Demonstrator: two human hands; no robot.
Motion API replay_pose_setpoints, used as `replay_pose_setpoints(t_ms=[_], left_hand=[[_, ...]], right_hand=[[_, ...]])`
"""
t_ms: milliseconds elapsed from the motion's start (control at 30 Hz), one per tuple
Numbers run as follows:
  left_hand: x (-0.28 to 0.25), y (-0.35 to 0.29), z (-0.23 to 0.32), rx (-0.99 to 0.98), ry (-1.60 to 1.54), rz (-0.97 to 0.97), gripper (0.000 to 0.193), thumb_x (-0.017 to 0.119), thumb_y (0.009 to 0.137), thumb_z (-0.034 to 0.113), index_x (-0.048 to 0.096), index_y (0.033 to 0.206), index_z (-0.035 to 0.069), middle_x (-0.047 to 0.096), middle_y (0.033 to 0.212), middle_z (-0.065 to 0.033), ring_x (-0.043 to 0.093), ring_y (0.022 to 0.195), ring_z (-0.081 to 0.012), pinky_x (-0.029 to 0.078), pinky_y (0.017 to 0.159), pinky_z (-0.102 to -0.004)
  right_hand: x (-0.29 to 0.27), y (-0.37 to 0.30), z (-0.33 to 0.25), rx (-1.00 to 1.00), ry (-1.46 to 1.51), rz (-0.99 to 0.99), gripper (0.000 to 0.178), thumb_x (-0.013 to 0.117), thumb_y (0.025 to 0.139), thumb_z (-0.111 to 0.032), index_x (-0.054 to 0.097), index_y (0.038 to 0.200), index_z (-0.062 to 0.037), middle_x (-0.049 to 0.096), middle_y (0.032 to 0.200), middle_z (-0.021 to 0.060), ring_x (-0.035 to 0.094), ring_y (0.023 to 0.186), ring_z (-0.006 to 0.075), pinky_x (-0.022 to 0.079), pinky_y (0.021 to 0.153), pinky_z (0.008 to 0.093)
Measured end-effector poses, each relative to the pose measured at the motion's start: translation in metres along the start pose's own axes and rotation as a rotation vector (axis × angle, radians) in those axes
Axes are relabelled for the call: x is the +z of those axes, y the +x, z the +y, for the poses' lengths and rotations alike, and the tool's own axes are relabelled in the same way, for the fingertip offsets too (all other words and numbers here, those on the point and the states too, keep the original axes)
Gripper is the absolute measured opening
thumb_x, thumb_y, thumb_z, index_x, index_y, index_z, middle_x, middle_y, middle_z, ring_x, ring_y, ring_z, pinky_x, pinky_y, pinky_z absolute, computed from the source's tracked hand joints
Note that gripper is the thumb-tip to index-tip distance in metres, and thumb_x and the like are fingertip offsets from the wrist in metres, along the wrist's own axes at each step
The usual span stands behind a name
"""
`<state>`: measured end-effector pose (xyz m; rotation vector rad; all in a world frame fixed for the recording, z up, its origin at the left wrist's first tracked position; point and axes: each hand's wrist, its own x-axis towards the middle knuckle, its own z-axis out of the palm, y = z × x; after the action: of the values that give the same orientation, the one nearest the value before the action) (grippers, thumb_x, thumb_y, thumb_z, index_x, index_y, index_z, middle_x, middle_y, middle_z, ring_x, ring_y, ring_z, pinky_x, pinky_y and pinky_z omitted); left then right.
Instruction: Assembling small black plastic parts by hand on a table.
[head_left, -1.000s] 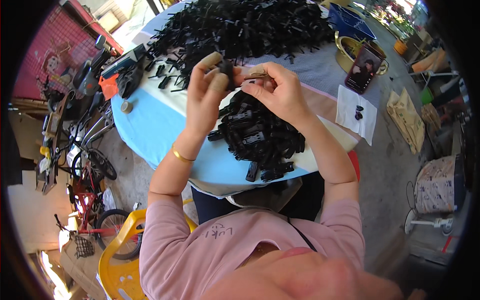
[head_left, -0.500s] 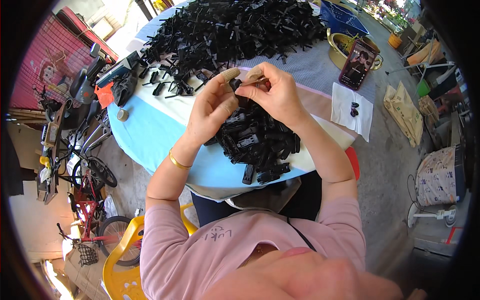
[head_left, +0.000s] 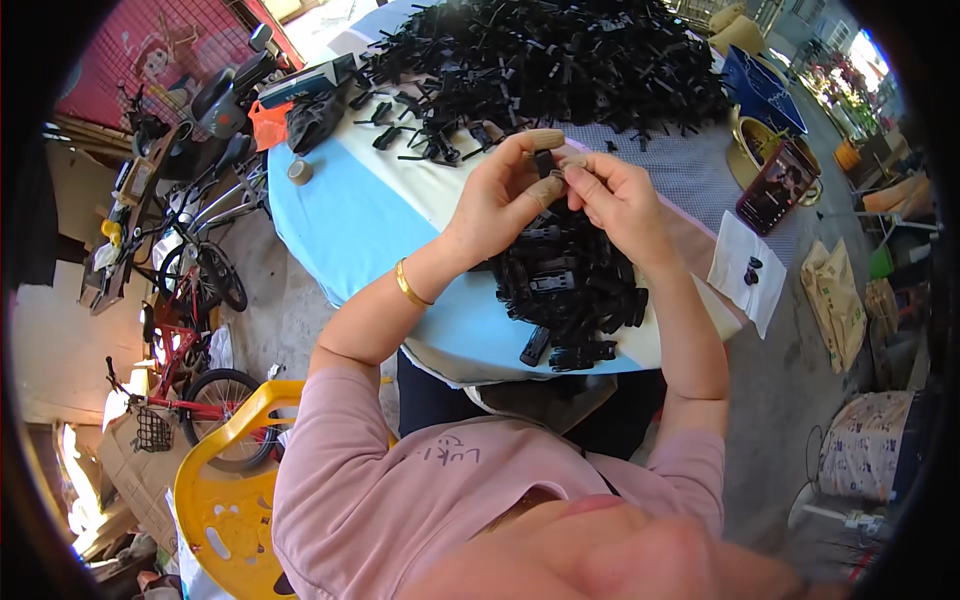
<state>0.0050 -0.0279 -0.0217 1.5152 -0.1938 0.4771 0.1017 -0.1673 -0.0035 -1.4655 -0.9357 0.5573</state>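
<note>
My left hand is closed around a small black plastic part, with beige coverings on its index finger and thumb. Pressed together in a pinch, the fingers of my right hand meet the left thumb tip; what they grip is too small and hidden to make out. Both hands are raised over a near pile of black plastic parts, blocky and clip-like. Beyond them spreads a much larger heap of black pieces with thin strips sticking out.
The striped tablecloth covers a rounded table. To the right are a white tissue with small dark bits, a phone against a gold pot, and a blue container. A tape roll lies left. A yellow chair stands lower left.
The whole view has shifted, so the table sits farther right. My fingertips have come closer together, and my left hand has turned, showing the black part between its index finger and thumb.
</note>
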Motion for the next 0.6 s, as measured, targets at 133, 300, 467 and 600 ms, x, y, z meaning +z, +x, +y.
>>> replay_pose_setpoints(t_ms=[133, 300, 467, 600], left_hand=[[0.0021, -0.0024, 0.001, 0.03, 0.021, -0.018, 0.044, 0.048, 0.084, -0.005, 0.035, 0.126, -0.002, 0.048, 0.116, -0.0099, 0.05, 0.104, -0.014, 0.042, 0.09, -0.0275], [0.0026, -0.003, 0.0016, 0.033, 0.196, -0.04, 0.046, 0.049, 0.084, -0.006, 0.034, 0.127, -0.003, 0.047, 0.117, -0.0098, 0.049, 0.106, -0.0145, 0.041, 0.091, -0.0275], [0.0018, -0.0019, 0.0041, 0.038, 0.103, -0.043, 0.042, 0.05, 0.084, -0.007, 0.038, 0.123, -0.002, 0.049, 0.115, -0.0092, 0.05, 0.104, -0.0142, 0.041, 0.09, -0.0274], [-0.0015, -0.0022, 0.0027, 0.013, 0.05, -0.016, 0.036, 0.053, 0.083, -0.006, 0.043, 0.117, -0.001, 0.052, 0.111, -0.0076, 0.051, 0.101, -0.0131, 0.043, 0.089, -0.0272]], right_hand=[[0.0029, -0.0007, 0.0001, -0.066, -0.072, 0.012, 0.019, 0.053, 0.088, -0.014, 0.06, 0.1, -0.0011, 0.052, 0.066, -0.0031, 0.038, 0.052, 0.0005, 0.029, 0.046, 0.0143], [0.0047, -0.0016, 0.0001, -0.132, -0.088, 0.034, 0.017, 0.054, 0.088, -0.013, 0.061, 0.097, -0.0009, 0.053, 0.067, -0.0035, 0.042, 0.057, 0.0013, 0.033, 0.05, 0.0152], [0.0026, -0.003, -0.0012, -0.125, -0.149, 0.05, 0.016, 0.054, 0.088, -0.014, 0.061, 0.094, -0.0009, 0.053, 0.065, -0.0038, 0.043, 0.057, 0.0014, 0.033, 0.051, 0.0156], [0.0036, -0.0029, -0.003, -0.116, -0.133, 0.017, 0.014, 0.054, 0.088, -0.014, 0.06, 0.09, -0.0016, 0.052, 0.064, -0.0041, 0.041, 0.055, 0.0005, 0.031, 0.048, 0.0148]])
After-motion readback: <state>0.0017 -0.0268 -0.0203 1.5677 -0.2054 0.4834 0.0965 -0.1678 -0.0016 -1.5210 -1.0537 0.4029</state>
